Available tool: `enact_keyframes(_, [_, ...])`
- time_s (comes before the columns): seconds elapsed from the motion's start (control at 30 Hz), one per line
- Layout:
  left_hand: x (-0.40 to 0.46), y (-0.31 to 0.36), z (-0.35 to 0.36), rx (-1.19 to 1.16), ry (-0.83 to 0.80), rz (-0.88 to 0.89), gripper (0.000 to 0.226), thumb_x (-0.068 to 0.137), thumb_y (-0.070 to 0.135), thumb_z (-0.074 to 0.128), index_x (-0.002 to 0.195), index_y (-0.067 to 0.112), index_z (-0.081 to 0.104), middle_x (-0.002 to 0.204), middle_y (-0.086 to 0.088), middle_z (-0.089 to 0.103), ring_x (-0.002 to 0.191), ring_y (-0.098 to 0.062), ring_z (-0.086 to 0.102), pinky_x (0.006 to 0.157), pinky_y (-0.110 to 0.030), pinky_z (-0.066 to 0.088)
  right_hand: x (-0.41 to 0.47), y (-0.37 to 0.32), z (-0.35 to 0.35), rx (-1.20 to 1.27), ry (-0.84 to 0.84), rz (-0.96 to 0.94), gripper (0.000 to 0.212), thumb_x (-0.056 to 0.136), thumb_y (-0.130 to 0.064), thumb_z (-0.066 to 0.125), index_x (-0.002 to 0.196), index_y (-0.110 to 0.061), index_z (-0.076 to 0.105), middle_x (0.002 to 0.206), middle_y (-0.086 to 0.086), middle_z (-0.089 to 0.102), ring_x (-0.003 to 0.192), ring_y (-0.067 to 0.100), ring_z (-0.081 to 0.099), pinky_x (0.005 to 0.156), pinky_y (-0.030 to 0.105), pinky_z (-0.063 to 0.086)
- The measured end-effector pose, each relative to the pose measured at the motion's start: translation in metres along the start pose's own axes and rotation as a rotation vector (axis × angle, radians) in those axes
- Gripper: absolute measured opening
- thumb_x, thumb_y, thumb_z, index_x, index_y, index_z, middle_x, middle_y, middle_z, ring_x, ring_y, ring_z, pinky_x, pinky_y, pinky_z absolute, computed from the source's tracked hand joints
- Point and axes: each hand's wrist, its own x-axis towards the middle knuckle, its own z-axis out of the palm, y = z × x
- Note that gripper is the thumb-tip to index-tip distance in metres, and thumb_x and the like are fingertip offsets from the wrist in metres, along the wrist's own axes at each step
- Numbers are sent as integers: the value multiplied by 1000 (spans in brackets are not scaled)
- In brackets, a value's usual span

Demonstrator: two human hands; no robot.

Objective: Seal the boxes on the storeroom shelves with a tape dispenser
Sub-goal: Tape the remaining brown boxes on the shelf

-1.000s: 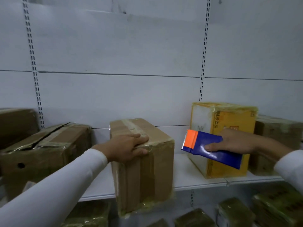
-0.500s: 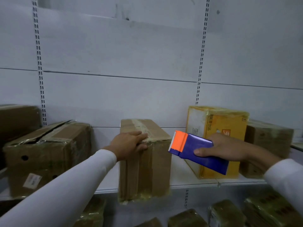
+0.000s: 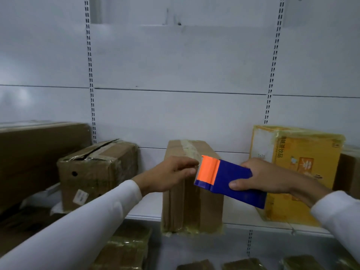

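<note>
Now the right hand [image 3: 272,177] grips the blue-and-orange tape dispenser [image 3: 226,179] at frame centre; left-hand fingertips [image 3: 191,167] pinch at its toothed orange end, over the taped brown box [image 3: 191,207] on the shelf [image 3: 253,223].

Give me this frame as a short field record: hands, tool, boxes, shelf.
left hand: fingers at the toothed orange end of the tape dispenser, over the middle box
right hand: gripping the blue body of the tape dispenser
middle box: brown, upright, tape along the top
left box: brown, top flap torn open
yellow box: right, printed
shelf: white, carries all three
lower shelf: more wrapped boxes, partly seen
</note>
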Motion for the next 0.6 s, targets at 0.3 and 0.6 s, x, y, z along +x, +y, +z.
enact_keyframes(0.3, [-18, -6, -3, -320, 35, -134, 29, 102, 17, 43, 118, 7, 65, 108, -10, 70, 99, -21, 66, 85, -31, 54, 26, 6, 12, 58, -65, -97, 31, 70, -61, 77, 84, -35, 69, 85, -3, 76, 76, 13, 73, 61, 14, 51])
enact_keyframes(0.6, [-21, -22, 3, -459, 78, -113, 27, 91, 24, 58, 100, 1, 69, 90, -10, 69, 82, -16, 63, 79, -33, 51, 33, 7, 16, 66, -95, -134, 48, 68, -61, 76, 100, -26, 66, 93, -6, 76, 86, 14, 74, 66, 18, 55])
